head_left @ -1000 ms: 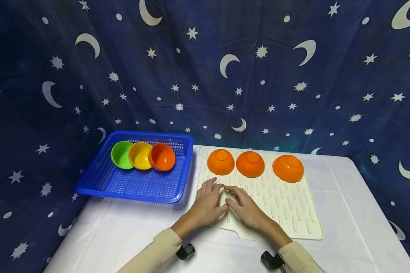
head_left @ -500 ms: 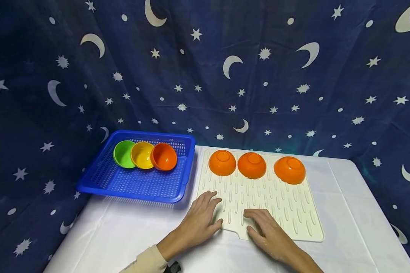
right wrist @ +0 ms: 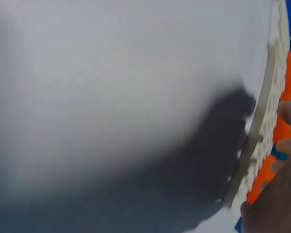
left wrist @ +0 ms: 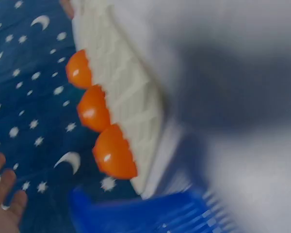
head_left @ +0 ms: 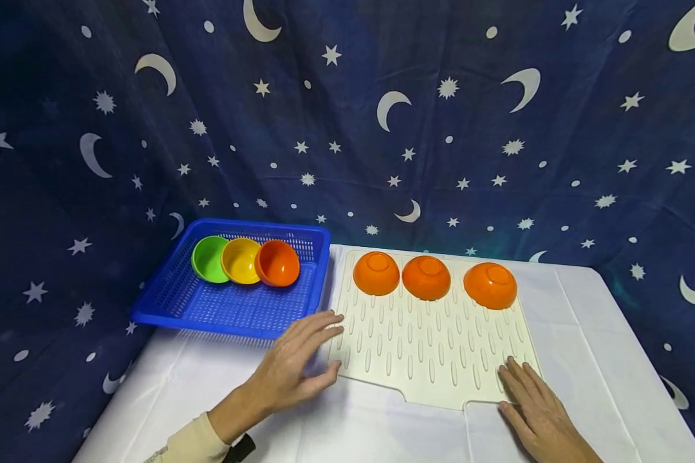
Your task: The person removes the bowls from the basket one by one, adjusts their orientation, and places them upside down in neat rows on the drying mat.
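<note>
In the head view my left hand (head_left: 292, 360) hangs with spread, relaxed fingers between the blue basket (head_left: 231, 331) and the left edge of a cream draining mat (head_left: 417, 347). My right hand (head_left: 535, 411), fingers fairly straight, is over the mat's front right corner. Both hold nothing. Along the mat's back edge three orange bowls sit upside down: a left bowl (head_left: 376, 273), a middle bowl (head_left: 426, 278) and a right bowl (head_left: 490, 285). Inside the basket a green bowl (head_left: 208, 260), a yellow bowl (head_left: 240, 261) and an orange bowl (head_left: 277, 263) lean in an overlapping row.
A white cloth (head_left: 602, 347) covers the table. Behind and at the left hangs a dark blue curtain (head_left: 336, 116) with moons and stars. The basket stands at the table's back left, its raised rim close to the mat.
The hands, close together over the mat a second ago, have moved apart: the left toward the basket, the right to the mat's front right corner. The bowls have stayed where they were.
</note>
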A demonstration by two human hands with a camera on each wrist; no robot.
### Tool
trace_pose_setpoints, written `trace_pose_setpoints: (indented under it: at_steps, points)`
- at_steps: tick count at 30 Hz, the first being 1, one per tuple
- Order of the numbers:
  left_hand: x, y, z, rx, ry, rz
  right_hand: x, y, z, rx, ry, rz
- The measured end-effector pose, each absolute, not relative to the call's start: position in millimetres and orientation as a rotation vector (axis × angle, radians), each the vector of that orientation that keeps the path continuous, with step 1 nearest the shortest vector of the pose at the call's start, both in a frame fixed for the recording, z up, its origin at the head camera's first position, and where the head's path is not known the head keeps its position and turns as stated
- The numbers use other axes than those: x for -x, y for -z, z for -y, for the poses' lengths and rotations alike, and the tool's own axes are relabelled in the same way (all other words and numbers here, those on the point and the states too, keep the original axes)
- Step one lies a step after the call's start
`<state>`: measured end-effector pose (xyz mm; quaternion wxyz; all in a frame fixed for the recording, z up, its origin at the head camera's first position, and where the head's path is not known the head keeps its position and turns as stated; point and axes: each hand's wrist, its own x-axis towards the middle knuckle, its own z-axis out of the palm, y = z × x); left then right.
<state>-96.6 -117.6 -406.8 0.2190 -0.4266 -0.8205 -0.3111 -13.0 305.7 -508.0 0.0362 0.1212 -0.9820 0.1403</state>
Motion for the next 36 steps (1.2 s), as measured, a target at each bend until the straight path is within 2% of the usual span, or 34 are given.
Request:
trace_pose_setpoints:
  at_steps: [3, 7, 14, 21, 36]
  points:
    - [105, 379, 126, 1.038, 0.986, 2.373, 8, 508, -319, -0.313, -0.318, 3.081]
    - [121, 342, 135, 0.861, 1.050, 2.574, 7, 508, -329, -0.279, -0.383, 3.125]
    - [170, 306, 157, 0.894, 1.177, 2.726, 11, 512, -338, -0.271, -0.456, 3.118]
    - [206, 298, 177, 0.883, 0.991, 3.035, 13, 513, -344, -0.216, -0.478, 3.109]
    - [254, 317, 208, 0.853, 0.778, 3.466, 22, 500, -352, -0.052, -0.670, 3.221]
